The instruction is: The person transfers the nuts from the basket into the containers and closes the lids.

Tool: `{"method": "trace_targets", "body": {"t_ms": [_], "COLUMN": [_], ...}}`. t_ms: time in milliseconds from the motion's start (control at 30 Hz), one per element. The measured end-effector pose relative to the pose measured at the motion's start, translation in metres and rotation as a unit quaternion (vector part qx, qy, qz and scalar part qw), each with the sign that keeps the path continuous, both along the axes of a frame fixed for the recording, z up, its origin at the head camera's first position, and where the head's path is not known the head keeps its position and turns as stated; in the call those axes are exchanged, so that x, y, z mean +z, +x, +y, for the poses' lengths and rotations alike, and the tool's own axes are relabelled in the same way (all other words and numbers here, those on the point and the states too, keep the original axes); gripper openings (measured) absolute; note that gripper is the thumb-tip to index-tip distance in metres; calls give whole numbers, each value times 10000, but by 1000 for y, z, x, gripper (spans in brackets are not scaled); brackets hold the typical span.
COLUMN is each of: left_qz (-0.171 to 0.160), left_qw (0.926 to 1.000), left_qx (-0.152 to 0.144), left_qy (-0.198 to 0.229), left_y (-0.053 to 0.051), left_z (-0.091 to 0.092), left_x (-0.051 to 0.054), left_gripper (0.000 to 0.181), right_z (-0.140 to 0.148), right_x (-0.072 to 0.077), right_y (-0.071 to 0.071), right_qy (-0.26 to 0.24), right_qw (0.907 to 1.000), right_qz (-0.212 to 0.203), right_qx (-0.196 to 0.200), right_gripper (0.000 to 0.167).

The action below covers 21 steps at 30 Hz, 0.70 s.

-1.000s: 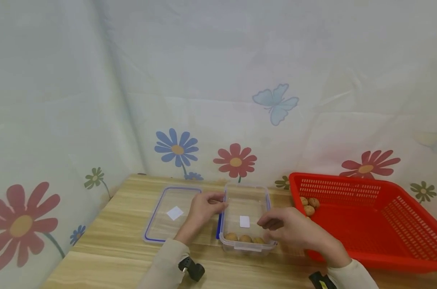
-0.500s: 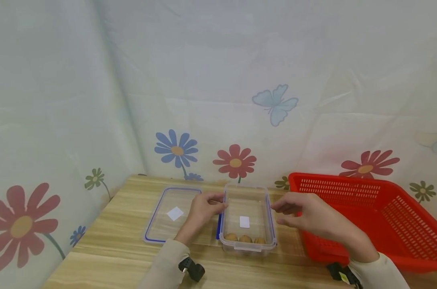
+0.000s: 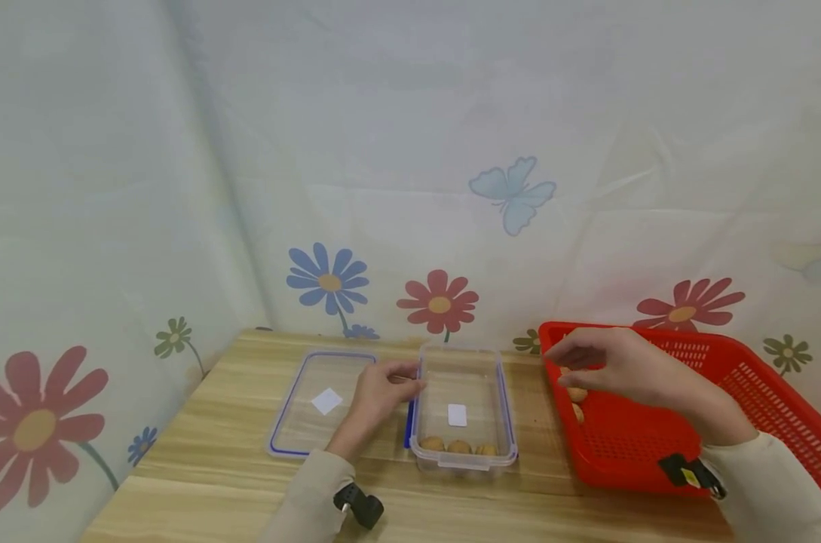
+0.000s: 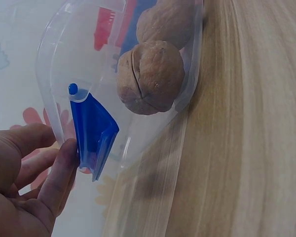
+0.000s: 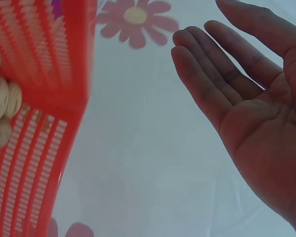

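A clear plastic food container [image 3: 459,385] with a blue seal and blue side latch [image 4: 91,133] stands on the table. Several walnuts [image 4: 150,76] lie along its near end. My left hand [image 3: 381,392] holds the container's left rim, thumb and fingertips beside the latch. Over the left part of a red plastic basket [image 3: 627,452] hovers my right hand [image 3: 630,366], its fingers extended and nothing in its palm. Below it, more walnuts [image 3: 577,394] sit against the basket's left wall, partly hidden by the hand. The right wrist view shows these walnuts [image 5: 0,101] apart from the fingers.
Left of the container lies its clear lid [image 3: 308,407], flat on the wooden table [image 3: 200,452], with a white label on it. A flowered cloth [image 3: 383,188] hangs directly behind the table.
My right hand has moved from over the container's near right corner rightward to above the basket. My left hand keeps its place at the container's left rim.
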<state>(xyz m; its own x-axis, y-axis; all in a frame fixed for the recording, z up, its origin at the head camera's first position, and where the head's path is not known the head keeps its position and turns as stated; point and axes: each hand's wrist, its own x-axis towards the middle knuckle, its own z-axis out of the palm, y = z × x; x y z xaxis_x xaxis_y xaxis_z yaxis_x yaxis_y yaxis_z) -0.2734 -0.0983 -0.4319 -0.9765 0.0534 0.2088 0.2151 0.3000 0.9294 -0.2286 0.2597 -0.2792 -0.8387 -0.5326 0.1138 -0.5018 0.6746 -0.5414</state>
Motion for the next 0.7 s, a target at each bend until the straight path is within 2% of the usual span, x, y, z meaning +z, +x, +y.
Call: {"method": "trace_targets", "body": {"t_ms": [300,533,700], "left_qz": [22,-1,-117], "left_qw": [10000,10000,9999], "left_qx": [-40,-40,-25], "left_qy": [-7,-28,-11], "left_y": [2,2,1], "left_z": [0,0,0], "left_x": [1,0,0], "left_gripper": [35,36,38], "right_z": [22,36,45], "right_x": [-3,-17,-30], "right_y": [-24,-41,-53], "right_qy": [228,102,96], "right_qw": [9994,9994,9994], "right_qz": [-65,-157,-220], "right_qx": [-236,-283,-267], "right_gripper": [41,42,36]}}
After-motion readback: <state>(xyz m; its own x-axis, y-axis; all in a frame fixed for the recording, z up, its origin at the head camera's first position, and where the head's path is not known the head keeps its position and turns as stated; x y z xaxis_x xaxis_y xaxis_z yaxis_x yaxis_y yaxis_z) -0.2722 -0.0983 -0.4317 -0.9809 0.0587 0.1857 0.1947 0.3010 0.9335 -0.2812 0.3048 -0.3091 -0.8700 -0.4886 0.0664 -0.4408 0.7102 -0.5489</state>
